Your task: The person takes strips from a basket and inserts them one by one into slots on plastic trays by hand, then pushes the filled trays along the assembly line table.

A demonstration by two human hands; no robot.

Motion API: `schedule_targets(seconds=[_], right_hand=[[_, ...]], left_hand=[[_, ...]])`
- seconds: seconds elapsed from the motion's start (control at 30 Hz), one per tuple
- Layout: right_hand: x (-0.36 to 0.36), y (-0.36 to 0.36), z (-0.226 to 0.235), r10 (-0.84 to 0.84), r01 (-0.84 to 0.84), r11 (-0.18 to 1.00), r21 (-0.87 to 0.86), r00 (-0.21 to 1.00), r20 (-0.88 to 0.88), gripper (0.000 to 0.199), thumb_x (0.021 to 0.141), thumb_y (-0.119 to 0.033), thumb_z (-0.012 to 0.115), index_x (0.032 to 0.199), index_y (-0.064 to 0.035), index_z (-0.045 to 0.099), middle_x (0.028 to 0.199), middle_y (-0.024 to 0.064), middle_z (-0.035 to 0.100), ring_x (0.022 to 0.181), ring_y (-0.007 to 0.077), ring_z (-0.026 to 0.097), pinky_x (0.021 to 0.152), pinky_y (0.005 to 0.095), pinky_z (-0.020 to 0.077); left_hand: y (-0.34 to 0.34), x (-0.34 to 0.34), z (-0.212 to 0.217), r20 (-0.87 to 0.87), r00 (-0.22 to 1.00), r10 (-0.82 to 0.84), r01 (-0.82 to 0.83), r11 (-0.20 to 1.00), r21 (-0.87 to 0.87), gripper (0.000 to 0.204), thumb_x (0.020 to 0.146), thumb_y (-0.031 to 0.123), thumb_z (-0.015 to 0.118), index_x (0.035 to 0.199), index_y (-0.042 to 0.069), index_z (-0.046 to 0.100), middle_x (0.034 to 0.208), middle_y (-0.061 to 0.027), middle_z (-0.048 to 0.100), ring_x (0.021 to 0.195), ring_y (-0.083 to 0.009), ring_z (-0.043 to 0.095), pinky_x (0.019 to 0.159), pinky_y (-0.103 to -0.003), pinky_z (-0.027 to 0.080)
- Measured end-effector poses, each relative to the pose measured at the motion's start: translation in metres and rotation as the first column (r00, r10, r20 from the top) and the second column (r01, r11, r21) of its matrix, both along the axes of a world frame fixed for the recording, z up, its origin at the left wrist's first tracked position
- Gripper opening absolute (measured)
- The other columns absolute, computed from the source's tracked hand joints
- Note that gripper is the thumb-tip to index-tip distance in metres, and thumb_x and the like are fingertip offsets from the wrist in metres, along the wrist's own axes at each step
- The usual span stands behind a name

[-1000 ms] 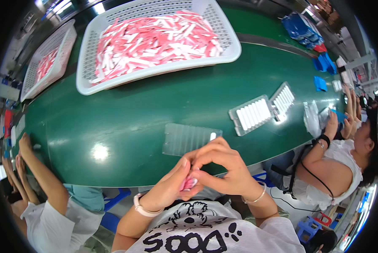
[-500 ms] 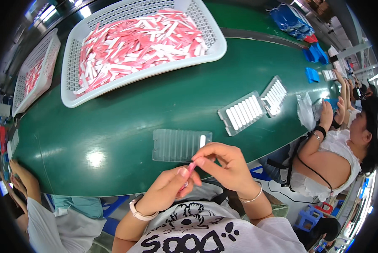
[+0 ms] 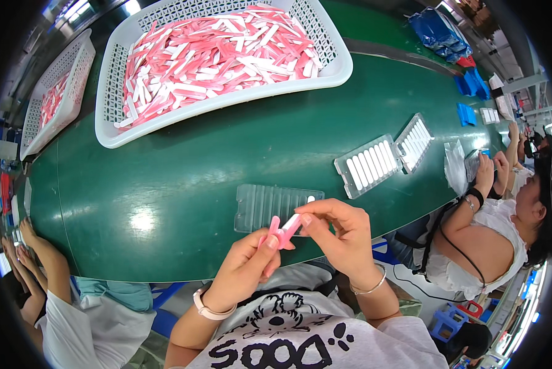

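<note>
Over the near edge of the green table, my left hand (image 3: pixel 249 257) pinches small pink strips (image 3: pixel 275 226) between thumb and fingers. My right hand (image 3: pixel 339 232) grips the upper end of a pink-and-white strip (image 3: pixel 291 226), which angles away from the other pink piece. Whether these pieces are joined at my left fingertips I cannot tell. Just beyond my hands lies a clear plastic tray (image 3: pixel 260 209) with long grooves. One white strip (image 3: pixel 311 198) sits at its right end, partly hidden by my right hand.
A large white basket (image 3: pixel 226 98) heaped with pink and white strips stands at the back; a second basket (image 3: pixel 73 101) is farther left. Two filled trays (image 3: pixel 368 166) (image 3: pixel 414 142) lie to the right. Co-workers sit on both sides, a clear bag (image 3: pixel 455 167) near the right one.
The pink pieces between my hands now spread into a V, where a single narrow strip showed before. Both hands are slightly higher, and the whole view has shifted a little.
</note>
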State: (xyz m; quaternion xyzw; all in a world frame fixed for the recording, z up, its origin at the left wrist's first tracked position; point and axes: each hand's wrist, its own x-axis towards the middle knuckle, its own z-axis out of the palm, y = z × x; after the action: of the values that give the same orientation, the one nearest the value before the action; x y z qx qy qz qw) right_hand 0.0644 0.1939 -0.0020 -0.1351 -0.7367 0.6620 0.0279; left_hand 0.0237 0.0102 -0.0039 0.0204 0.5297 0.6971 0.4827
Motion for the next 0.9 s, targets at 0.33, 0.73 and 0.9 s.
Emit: schedule_targets(seconds=[0.33, 0.73, 0.9], right_hand=[[0.011, 0.000, -0.011, 0.318, 0.173, 0.446, 0.878, 0.887, -0.336, 0.015, 0.071, -0.004, 0.069, 0.084, -0.0093, 0.064, 0.099, 0.0013, 0.069, 0.088, 0.0150, 0.061, 0.073, 0.0340, 0.0358], [0.011, -0.006, 0.008, 0.266, 0.043, 0.249, 0.968, 0.958, -0.110, 0.023, 0.077, -0.021, 0.070, 0.097, -0.0095, 0.067, 0.096, -0.0025, 0.068, 0.102, 0.0182, 0.053, 0.078, 0.0397, 0.0248], [-0.005, -0.004, 0.025, 0.277, -0.111, 0.842, 0.528, 0.929, -0.246, 0.026, 0.075, -0.012, 0.076, 0.099, -0.0079, 0.068, 0.090, 0.0023, 0.068, 0.091, 0.0204, 0.057, 0.074, 0.0324, 0.0375]], left_hand=[[-0.015, -0.006, -0.007, 0.342, 0.919, 0.197, -0.258, 0.956, 0.142, 0.037, 0.104, 0.033, 0.037, 0.082, 0.007, 0.050, 0.056, 0.0029, 0.037, 0.045, -0.0048, 0.027, 0.041, -0.022, 0.023], [-0.019, -0.003, -0.023, 0.764, 0.620, -0.177, -0.385, 0.780, 0.493, 0.041, 0.104, 0.036, 0.033, 0.071, 0.012, 0.038, 0.052, 0.0033, 0.034, 0.040, -0.0071, 0.024, 0.037, -0.024, 0.021], [-0.016, 0.003, -0.022, 0.777, 0.575, -0.256, -0.347, 0.784, 0.515, 0.043, 0.104, 0.038, 0.032, 0.071, 0.013, 0.038, 0.053, 0.0042, 0.034, 0.040, -0.0063, 0.024, 0.038, -0.023, 0.022]])
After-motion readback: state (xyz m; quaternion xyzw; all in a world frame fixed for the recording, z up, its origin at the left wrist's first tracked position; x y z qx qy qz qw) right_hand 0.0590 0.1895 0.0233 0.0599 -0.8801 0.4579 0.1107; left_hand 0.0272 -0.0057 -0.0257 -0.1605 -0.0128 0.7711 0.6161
